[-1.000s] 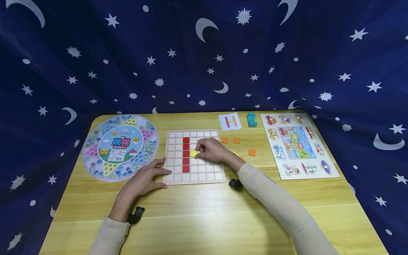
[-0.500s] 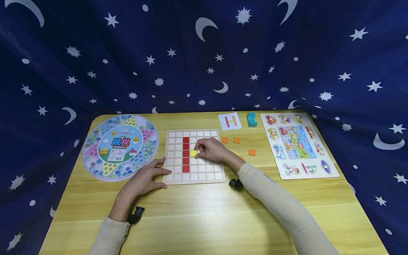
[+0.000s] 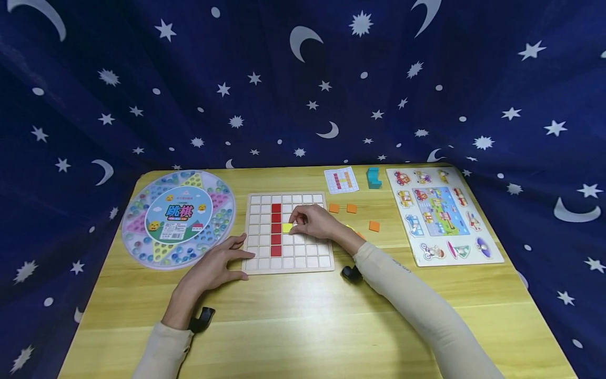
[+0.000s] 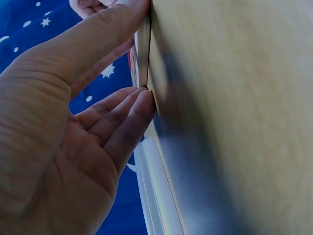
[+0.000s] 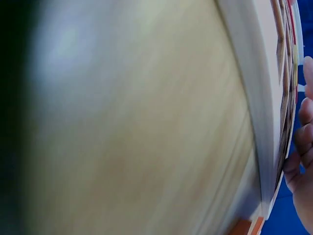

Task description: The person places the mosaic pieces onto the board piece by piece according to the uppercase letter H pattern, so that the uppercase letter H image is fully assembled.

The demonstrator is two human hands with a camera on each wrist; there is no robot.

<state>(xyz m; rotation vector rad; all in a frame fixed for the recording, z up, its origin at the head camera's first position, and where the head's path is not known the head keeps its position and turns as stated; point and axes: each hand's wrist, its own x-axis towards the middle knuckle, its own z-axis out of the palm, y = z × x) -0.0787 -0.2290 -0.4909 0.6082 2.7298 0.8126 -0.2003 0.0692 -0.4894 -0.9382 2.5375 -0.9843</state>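
On the table lies a wooden grid board [image 3: 290, 271], with a column of red square tiles [image 3: 276, 228] in its cells. My right hand [image 3: 314, 221] is over the board, thumb and forefinger pinching a yellow square tile [image 3: 286, 228] beside the middle of the red column. The right wrist view shows only part of this hand [image 5: 304, 142] at its edge, and the pinch itself is not seen there. At the board's near left corner rests my left hand [image 3: 215, 266], its fingers spread. In the left wrist view, fingertips [image 4: 145, 95] of that hand touch the board's edge.
Loose orange tiles [image 3: 374, 226] lie right of the board, some partly behind my right wrist. A pattern card [image 3: 342, 180] and a teal block [image 3: 374, 178] stand behind them. A round marble game [image 3: 177, 220] is at left, a picture puzzle [image 3: 445, 216] at right.
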